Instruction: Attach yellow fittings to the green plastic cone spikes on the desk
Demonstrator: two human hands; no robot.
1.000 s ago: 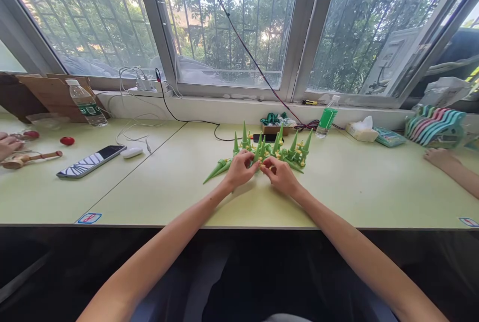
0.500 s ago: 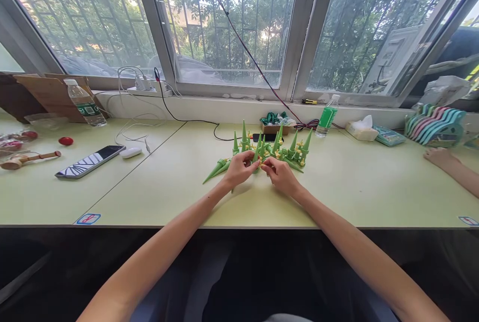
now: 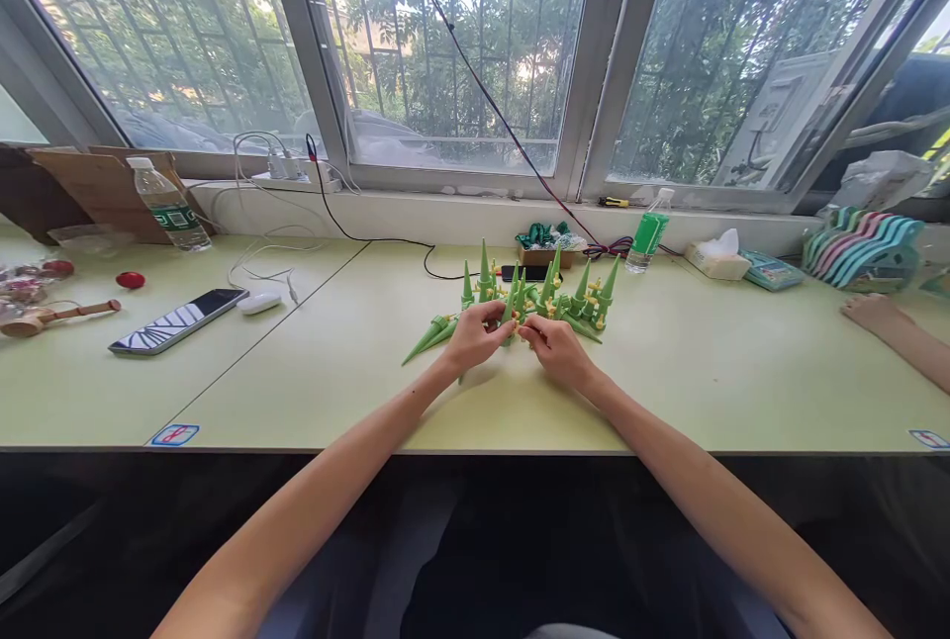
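At the left, slender green plastic cones (image 3: 427,338) lie on their sides on the pale green tabletop (image 3: 312,382), near the left hand (image 3: 476,334). That hand's thumb and fingers appear to pinch an upright green plastic cone (image 3: 509,311) at the near edge of the group, right in front of the person; a firm but light hold low on it should stop it twisting. Just beside it, the right hand (image 3: 553,344) has thumb and fingertips pressed together, seemingly pinching a small yellow plastic fitting (image 3: 517,325), mostly hidden. Small, straight fingertip movements would probably serve best here, with both wrists low for steadiness. Farther right, standing green cones with yellow fittings (image 3: 598,298) crowd close behind the knuckles, so the right elbow is best not swung outward, lest they topple.
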